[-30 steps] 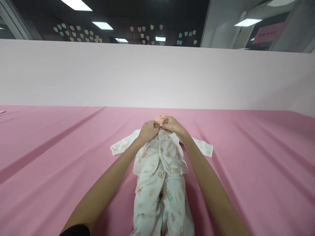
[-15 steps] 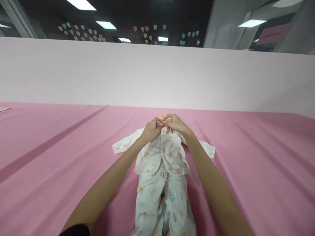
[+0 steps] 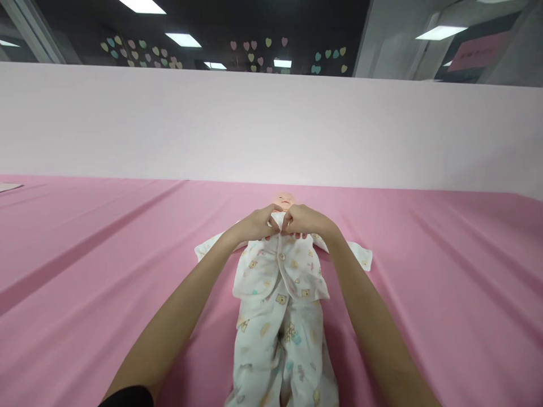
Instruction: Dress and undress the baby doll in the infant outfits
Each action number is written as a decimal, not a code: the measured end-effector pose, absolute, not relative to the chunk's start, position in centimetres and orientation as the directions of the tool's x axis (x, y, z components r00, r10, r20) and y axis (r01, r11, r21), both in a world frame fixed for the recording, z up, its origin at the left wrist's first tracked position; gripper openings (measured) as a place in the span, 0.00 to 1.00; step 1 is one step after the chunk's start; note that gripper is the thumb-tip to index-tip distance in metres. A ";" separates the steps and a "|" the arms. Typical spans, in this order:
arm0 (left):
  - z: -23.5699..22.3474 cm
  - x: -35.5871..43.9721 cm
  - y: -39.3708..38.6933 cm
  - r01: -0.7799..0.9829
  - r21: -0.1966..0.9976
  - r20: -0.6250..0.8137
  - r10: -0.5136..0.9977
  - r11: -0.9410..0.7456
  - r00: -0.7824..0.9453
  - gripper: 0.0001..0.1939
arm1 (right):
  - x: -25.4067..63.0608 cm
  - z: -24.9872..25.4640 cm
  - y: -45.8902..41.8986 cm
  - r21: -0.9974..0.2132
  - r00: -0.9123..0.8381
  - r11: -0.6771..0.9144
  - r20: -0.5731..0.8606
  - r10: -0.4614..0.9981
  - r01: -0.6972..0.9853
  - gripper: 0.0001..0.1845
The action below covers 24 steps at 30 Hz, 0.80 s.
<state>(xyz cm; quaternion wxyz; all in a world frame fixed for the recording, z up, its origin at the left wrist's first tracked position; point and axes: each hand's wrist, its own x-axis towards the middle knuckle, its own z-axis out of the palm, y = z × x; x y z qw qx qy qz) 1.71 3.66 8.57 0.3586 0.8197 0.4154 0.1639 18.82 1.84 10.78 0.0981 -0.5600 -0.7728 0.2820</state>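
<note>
A baby doll (image 3: 284, 199) lies on its back, head away from me, dressed in a white baby jacket (image 3: 258, 268) and matching trousers (image 3: 257, 345) with small bear prints. At the jacket's upper front edge, my left hand (image 3: 257, 224) pinches the cloth between thumb and finger. My right hand (image 3: 306, 220) meets it there, its fingertips pinched on the same front opening. One button (image 3: 281, 257) shows below my hands. Both sleeves spread out to the sides, partly behind my forearms. Whatever lies right between my fingertips is too small to make out.
A pink sheet (image 3: 106, 271) with long creases covers the surface under the doll. Behind it stands a low white wall (image 3: 271, 130), with dark glass and heart stickers above. A pale flat item (image 3: 9, 186) lies at the far left edge.
Both hands have moved down from the doll's neck to the upper chest of the jacket. The doll's face now shows more above them.
</note>
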 end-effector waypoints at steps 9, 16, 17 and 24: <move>8.5 1.5 3.9 0.536 0.718 -0.007 0.765 -0.444 0.644 0.34 | 18.6 10.8 2.2 -0.573 -0.353 0.178 -0.210 0.912 0.800 0.07; 8.7 1.3 3.8 0.566 0.694 -0.009 0.781 -0.445 0.625 0.33 | 18.0 11.1 1.4 -0.531 -0.353 0.196 -0.211 0.912 0.824 0.10; 8.8 1.3 3.9 0.569 0.697 -0.015 0.784 -0.437 0.621 0.34 | 18.0 11.1 1.4 -0.545 -0.379 0.207 -0.223 0.898 0.812 0.10; 9.2 1.4 3.5 0.532 0.756 -0.044 0.781 -0.382 0.624 0.33 | 18.8 11.1 1.3 -0.555 -0.450 0.282 -0.193 0.872 0.783 0.07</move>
